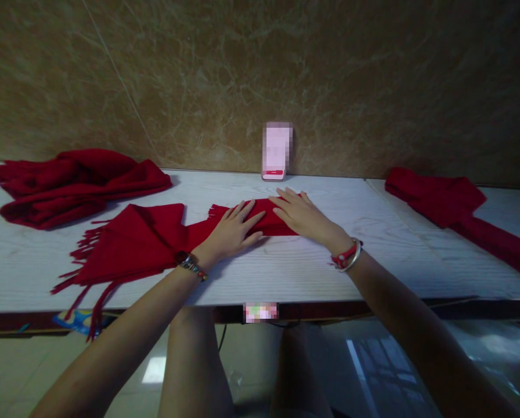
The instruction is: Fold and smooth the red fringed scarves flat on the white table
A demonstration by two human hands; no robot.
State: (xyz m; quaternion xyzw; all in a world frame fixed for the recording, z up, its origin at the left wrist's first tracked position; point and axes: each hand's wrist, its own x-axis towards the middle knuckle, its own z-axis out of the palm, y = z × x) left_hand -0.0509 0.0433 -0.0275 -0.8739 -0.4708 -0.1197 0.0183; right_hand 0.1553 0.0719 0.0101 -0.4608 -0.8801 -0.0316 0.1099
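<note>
A red fringed scarf point(132, 247) lies on the pale wood-grain table. Its left end fans out, with tassels hanging over the front edge, while the part under my hands is a narrow folded strip. My left hand point(236, 229) rests on that strip, fingers spread and pointing right, a ring on one finger. Flat on the strip's right end is my right hand point(301, 215), fingers stretched out to the left. Neither hand grasps the cloth; both press on it from above. The fabric beneath the palms is hidden.
A second red scarf point(86, 186) lies bunched at the back left. Another red cloth point(443, 200) stretches along the right side. A phone point(277, 148) leans against the marbled wall point(225, 75) behind the table point(329, 273). A blurred coloured item point(261, 312) shows at the front edge.
</note>
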